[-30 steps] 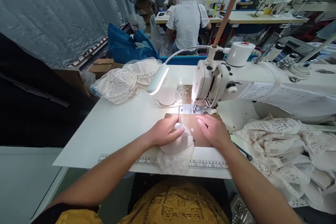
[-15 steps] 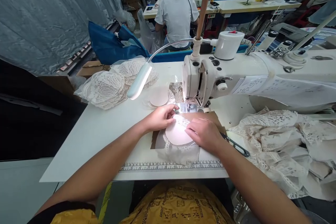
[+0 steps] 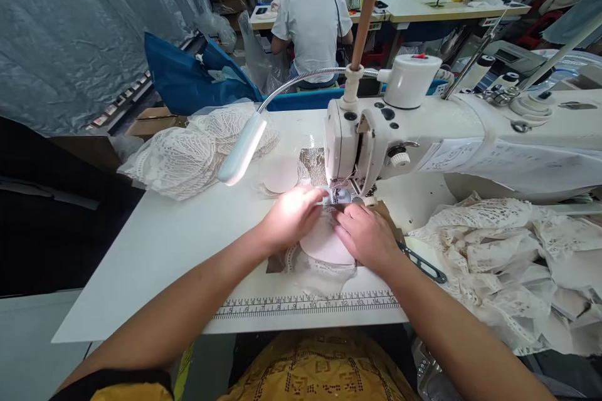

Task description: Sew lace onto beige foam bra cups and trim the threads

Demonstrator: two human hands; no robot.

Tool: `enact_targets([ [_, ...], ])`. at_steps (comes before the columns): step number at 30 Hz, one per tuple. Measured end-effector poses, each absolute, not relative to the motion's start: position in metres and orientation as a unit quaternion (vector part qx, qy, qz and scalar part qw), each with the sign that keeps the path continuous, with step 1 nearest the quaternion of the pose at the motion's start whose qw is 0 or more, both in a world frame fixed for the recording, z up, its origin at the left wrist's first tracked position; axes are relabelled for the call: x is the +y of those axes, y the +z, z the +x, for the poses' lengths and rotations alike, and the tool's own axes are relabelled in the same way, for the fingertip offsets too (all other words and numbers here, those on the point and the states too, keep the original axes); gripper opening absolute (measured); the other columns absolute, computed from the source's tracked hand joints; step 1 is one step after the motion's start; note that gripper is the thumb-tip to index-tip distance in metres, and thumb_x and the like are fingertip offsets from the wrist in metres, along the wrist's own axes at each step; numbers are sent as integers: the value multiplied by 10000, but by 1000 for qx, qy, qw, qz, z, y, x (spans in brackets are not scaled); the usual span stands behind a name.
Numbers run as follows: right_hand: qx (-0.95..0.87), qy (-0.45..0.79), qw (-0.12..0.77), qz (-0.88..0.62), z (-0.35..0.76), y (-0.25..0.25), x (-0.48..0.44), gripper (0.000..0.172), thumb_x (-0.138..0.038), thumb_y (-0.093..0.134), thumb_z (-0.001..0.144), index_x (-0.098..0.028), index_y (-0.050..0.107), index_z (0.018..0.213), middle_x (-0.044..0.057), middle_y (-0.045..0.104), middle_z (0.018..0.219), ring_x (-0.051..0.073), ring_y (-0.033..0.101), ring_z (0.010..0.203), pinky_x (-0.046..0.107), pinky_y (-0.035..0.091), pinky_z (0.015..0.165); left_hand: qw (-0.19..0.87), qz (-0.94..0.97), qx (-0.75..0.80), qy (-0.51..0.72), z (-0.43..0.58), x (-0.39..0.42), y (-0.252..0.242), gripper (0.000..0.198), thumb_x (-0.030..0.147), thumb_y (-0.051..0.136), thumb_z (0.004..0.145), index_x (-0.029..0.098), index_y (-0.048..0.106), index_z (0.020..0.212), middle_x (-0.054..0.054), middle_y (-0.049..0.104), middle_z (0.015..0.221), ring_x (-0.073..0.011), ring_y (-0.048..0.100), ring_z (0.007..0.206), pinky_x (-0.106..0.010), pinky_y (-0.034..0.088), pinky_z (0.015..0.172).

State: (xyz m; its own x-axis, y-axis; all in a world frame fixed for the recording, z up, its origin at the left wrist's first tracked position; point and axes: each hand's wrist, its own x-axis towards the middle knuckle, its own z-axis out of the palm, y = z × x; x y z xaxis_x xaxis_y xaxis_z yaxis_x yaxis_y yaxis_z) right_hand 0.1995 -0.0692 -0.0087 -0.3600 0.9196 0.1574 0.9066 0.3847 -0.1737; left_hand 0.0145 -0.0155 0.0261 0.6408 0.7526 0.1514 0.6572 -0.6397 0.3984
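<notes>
My left hand (image 3: 290, 217) and my right hand (image 3: 364, 235) press on a pale round pad with white lace around it (image 3: 324, 250), which lies on the white sewing table (image 3: 179, 244). Both hands sit just in front of the needle area (image 3: 339, 195) of the white sewing machine (image 3: 423, 131). The fingers of both hands are curled down, pinching the front edge of the pad and lace near the needle. Bright lamp light washes out my left hand.
A gooseneck lamp (image 3: 239, 149) hangs over the table. A stack of lace pieces (image 3: 188, 153) lies at the left back, another round pad (image 3: 281, 175) behind my left hand. A heap of lace (image 3: 508, 257) lies at the right, thread snips (image 3: 421, 263) beside it. A person in white (image 3: 311, 25) sits ahead.
Both hands have pushed the pad and lace forward, up to the machine's needle. One second ago the piece lay nearer the table's ruler edge under my left hand.
</notes>
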Motion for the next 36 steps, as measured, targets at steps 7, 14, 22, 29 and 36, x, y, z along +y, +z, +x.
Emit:
enact_targets([
  [7, -813, 13, 109, -572, 197, -9, -68, 245, -256, 486, 945, -197, 678, 1085, 79, 674, 896, 218, 576, 815, 315, 356, 693, 64, 939, 329, 77, 17, -43, 12, 321, 224, 407, 966, 79, 588, 1188, -177, 608, 1258, -290, 568, 1144, -441, 507, 926],
  [14, -802, 13, 116, -586, 196, -9, -64, 210, -261, 518, 921, -186, 679, 1033, 63, 673, 859, 209, 583, 792, 310, 351, 655, 62, 950, 300, 63, 9, -20, 4, 453, 282, 458, 932, 61, 508, 1324, -176, 525, 1377, -314, 508, 1222, -462, 468, 993],
  [22, -792, -1, 124, -598, 193, -12, -61, 245, -236, 501, 910, -186, 675, 1074, 61, 675, 859, 201, 592, 786, 307, 341, 615, 50, 964, 258, 28, 4, -1, 7, 517, 323, 431, 924, 49, 491, 1359, -182, 488, 1413, -314, 475, 1279, -459, 422, 1051],
  [29, -787, 20, 122, -604, 196, -10, -61, 286, -192, 477, 917, -188, 677, 1123, 66, 699, 904, 204, 610, 769, 307, 384, 636, 23, 973, 230, 20, -2, 9, 14, 422, 257, 416, 954, 90, 533, 1324, -162, 526, 1382, -303, 504, 1244, -462, 429, 1020],
  [36, -779, 43, 160, -604, 204, -14, -61, 351, -118, 418, 902, -163, 682, 1129, 104, 707, 984, 217, 647, 806, 299, 456, 686, 48, 972, 211, 96, 2, -6, 10, 276, 207, 498, 906, 89, 615, 1126, -181, 601, 1179, -293, 542, 1085, -477, 419, 965],
])
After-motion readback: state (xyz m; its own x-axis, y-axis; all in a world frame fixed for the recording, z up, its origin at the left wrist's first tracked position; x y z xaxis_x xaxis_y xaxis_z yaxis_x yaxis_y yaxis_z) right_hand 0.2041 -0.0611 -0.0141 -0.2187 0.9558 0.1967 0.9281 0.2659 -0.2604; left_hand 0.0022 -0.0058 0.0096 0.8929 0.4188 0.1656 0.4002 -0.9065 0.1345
